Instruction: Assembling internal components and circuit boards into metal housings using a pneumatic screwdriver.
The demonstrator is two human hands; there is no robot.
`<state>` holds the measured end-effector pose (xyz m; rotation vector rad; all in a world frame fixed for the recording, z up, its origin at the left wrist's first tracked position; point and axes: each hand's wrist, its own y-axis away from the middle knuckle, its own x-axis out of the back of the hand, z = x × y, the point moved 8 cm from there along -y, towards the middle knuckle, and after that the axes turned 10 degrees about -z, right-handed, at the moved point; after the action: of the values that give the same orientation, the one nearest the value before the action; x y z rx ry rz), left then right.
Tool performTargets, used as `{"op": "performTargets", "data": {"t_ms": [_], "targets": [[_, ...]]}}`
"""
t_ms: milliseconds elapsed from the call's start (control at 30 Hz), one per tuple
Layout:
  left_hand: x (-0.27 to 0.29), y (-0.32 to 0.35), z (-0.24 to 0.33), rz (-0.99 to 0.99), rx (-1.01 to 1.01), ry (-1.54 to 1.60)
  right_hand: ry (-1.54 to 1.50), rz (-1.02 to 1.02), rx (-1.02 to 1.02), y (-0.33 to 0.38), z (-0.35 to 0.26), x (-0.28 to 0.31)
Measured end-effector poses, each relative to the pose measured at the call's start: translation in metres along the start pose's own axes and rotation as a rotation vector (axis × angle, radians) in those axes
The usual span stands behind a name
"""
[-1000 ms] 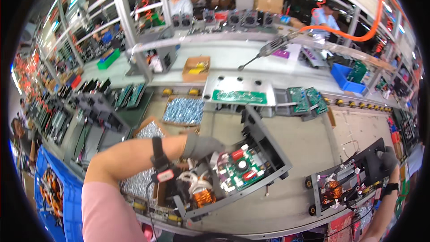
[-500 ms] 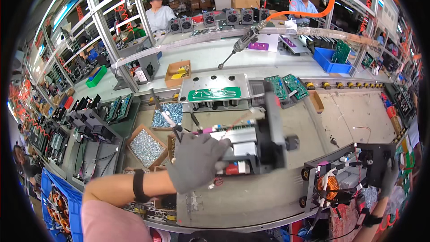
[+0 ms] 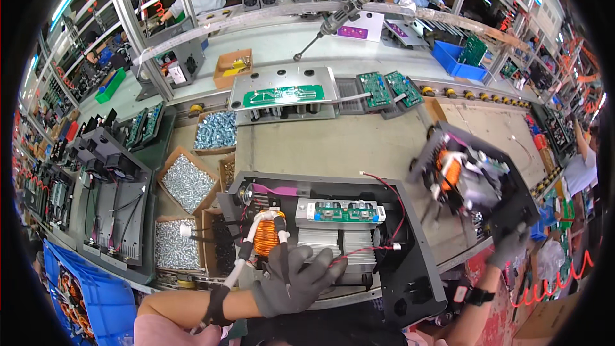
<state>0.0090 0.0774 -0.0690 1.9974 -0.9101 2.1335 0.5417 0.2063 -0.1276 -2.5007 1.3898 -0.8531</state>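
Observation:
A black metal chassis (image 3: 413, 269) lies in front of me, with silver heat sinks (image 3: 359, 247), a small green circuit board (image 3: 346, 213) and an orange copper coil (image 3: 266, 236) inside. My left hand (image 3: 301, 279), in a grey glove, is at its near side, with bent fingers over the heat sinks next to the coil. White-sleeved leads from the coil run past this hand. My right hand (image 3: 510, 248), also gloved, grips the near right corner of a second chassis (image 3: 512, 202). That chassis stands turned at an angle on the right, its coil (image 3: 448, 170) blurred.
Boxes of silver screws (image 3: 187, 182) stand left of the chassis. Beyond it is a metal fixture (image 3: 288, 83) holding a green board. A power screwdriver (image 3: 333, 22) hangs above on an orange hose. A blue crate (image 3: 83, 288) is at lower left. Two people work across the bench.
The first chassis has come down flat and nearer, with my left hand still at it. The second chassis has moved away from me and turned, my right hand at its corner. The view has shifted.

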Motion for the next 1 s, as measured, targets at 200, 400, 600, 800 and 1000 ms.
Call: {"op": "performTargets", "data": {"t_ms": [200,400,600,800,1000], "targets": [[-0.052,-0.013,0.022,-0.154,0.002,-0.134,0.016,-0.025,0.332,0.054,-0.064,-0.067],[-0.065,-0.022,0.021,-0.167,-0.061,0.055,-0.067,-0.454,0.465,0.088,-0.132,-0.056],[-0.045,0.067,0.009,-0.902,-0.366,0.776,-0.218,-0.851,0.699,0.233,-0.314,0.006],[0.029,0.063,-0.122,-0.453,0.198,0.773,0.002,-0.999,1.133,0.321,-0.381,-0.088],[-0.037,0.050,-0.135,-0.370,0.668,1.193,0.301,-0.814,1.446,0.342,-0.388,-0.143]]}}
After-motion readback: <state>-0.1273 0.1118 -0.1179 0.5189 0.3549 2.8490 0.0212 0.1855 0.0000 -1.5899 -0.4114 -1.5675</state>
